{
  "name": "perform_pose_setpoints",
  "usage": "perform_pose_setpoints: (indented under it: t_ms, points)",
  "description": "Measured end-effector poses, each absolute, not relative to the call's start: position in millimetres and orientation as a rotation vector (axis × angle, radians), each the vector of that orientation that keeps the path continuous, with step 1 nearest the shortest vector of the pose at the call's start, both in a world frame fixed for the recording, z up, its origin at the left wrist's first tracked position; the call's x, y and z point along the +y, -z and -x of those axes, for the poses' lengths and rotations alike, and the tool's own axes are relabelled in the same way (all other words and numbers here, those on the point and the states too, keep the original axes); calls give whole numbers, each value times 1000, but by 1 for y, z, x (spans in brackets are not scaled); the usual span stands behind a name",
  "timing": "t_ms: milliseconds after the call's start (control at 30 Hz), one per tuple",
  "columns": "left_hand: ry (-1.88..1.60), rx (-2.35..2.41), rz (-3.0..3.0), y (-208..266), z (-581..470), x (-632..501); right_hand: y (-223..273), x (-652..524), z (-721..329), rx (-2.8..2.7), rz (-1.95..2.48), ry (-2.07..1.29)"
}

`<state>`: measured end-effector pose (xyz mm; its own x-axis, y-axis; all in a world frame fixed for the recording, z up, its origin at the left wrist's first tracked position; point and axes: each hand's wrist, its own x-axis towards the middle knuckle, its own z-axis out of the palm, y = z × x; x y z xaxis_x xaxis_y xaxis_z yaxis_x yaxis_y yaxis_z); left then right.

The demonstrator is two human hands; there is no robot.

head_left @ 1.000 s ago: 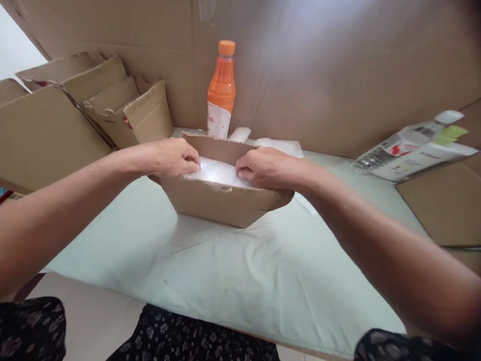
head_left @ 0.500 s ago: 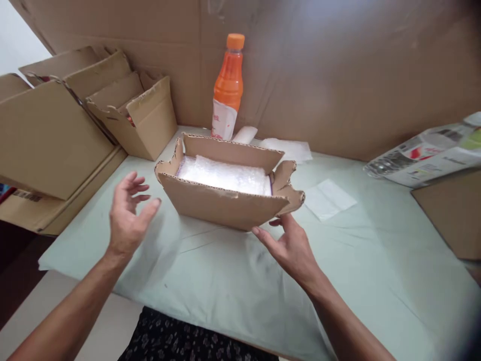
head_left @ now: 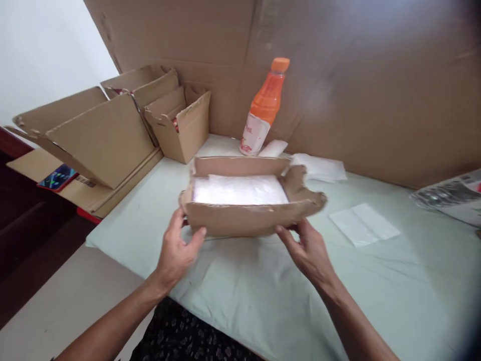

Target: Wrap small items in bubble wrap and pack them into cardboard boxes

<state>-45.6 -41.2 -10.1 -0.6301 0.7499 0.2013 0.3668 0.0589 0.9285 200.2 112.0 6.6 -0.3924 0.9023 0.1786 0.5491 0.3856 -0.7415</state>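
Note:
An open cardboard box (head_left: 233,220) stands in front of me with its flaps up. White bubble wrap (head_left: 240,190) fills it, and what lies under the wrap is hidden. At the box's near left corner is my left hand (head_left: 180,245), thumb on the front and fingers partly hidden round the side. My right hand (head_left: 306,245) grips the near right corner in the same way, its fingertips behind the cardboard.
Several open cardboard boxes (head_left: 101,140) stand at the left, a phone (head_left: 58,178) near them. An orange bottle (head_left: 265,108) leans at the back by white wrapping pieces (head_left: 319,167). A white sheet (head_left: 364,224) lies on the green cloth (head_left: 376,281), a plastic-wrapped pack (head_left: 451,198) far right.
My left hand has come in from the left and taken hold of the box's left corner. The box is turned squarer to me. The whole view has shifted left.

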Motion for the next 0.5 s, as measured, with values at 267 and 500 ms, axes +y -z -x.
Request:
perform_pose_setpoints:
  t_ms: [267,500]
  points:
    - [-2036,2266,-848,32,113,-90,13,147,21,-2221,676,-1078]
    - [-1970,2338,-858,47,132,-77,41,127,86,-2503,704,-939]
